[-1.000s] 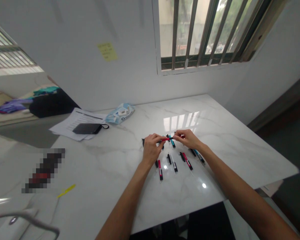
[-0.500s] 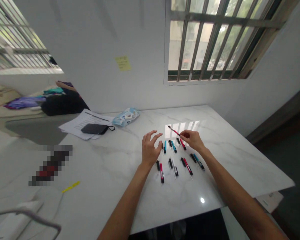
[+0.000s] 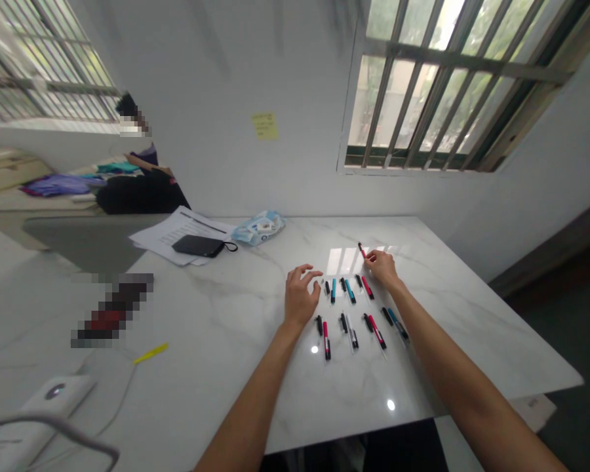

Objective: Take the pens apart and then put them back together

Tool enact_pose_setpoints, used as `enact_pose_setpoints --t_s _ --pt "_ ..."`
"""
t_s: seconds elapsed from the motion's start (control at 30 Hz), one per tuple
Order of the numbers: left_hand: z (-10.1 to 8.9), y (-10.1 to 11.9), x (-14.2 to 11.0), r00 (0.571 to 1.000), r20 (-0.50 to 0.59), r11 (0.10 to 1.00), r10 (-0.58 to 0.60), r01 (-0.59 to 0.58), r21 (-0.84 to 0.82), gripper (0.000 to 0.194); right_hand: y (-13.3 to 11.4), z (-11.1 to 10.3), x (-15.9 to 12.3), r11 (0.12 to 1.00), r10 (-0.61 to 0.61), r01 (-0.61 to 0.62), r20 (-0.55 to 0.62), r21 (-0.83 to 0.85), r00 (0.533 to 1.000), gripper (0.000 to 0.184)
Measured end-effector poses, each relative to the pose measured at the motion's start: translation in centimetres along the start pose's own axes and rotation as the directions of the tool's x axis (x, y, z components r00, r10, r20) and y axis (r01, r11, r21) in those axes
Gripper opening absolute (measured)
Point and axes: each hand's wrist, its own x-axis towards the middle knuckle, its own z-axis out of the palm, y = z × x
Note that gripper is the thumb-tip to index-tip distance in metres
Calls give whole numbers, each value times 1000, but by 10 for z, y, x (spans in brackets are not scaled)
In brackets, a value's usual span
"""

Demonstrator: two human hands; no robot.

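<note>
My right hand (image 3: 381, 269) pinches a red pen with a dark end (image 3: 362, 250) just beyond the far row of pens; the fingers hide its near part. My left hand (image 3: 302, 296) hovers left of that row, fingers curved and apart, with nothing in it. Two rows of disassembled pens lie on the table. The far row has teal barrels (image 3: 333, 291) and a red barrel (image 3: 368, 287). In the near row are red barrels (image 3: 327, 341), a clear one (image 3: 351, 332) and a teal one (image 3: 398, 324) by my right forearm. Black caps (image 3: 319, 326) lie beside the barrels.
The white marble table (image 3: 236, 367) meets the wall at the back. Papers (image 3: 162, 236), a black phone-like case (image 3: 199, 246) and a blue wipes packet (image 3: 259, 228) lie far left. Nearer are a yellow strip (image 3: 151, 353) and a white device (image 3: 54, 400). A person sits beyond, left.
The pen in my right hand has swung from slanting left to pointing more steeply away. My left hand stays open near the far row. The camera view has shifted slightly.
</note>
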Motion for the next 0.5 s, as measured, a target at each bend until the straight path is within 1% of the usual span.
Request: enact_pose_setpoints --t_s 0.07,0.13,0.17,0.2,0.27,0.33,0.37,0.43,0.5 --pt "-1 1 0 1000 -3 1000 0 0 -4 29 2 -7 -6 999 -49 49 19 14 999 19" --pt "-1 2 1 1000 -8 1000 1 -1 -17 29 5 -18 -17 983 -174 169 67 66 983 27" --pt "-1 2 1 1000 -12 1000 -1 0 -25 29 7 -25 -24 963 -259 248 105 108 960 33" --pt "-1 3 2 1000 -16 999 -3 3 -32 29 8 -32 -32 934 -344 323 148 152 927 41" --pt "-1 5 3 1000 -23 999 -13 12 -44 28 10 -47 -48 880 -466 411 260 239 846 54" --pt "-1 7 4 999 -25 998 -26 25 -55 27 12 -59 -62 859 -507 435 330 270 796 62" --pt "-2 8 4 999 -25 998 -32 30 -62 27 12 -64 -66 857 -511 438 351 271 784 65" --pt "-1 11 4 999 -23 996 -38 37 -76 27 13 -68 -71 860 -509 441 374 258 775 70" --pt "-1 12 4 999 -15 995 -38 36 -88 28 12 -66 -70 863 -504 442 382 244 774 72"
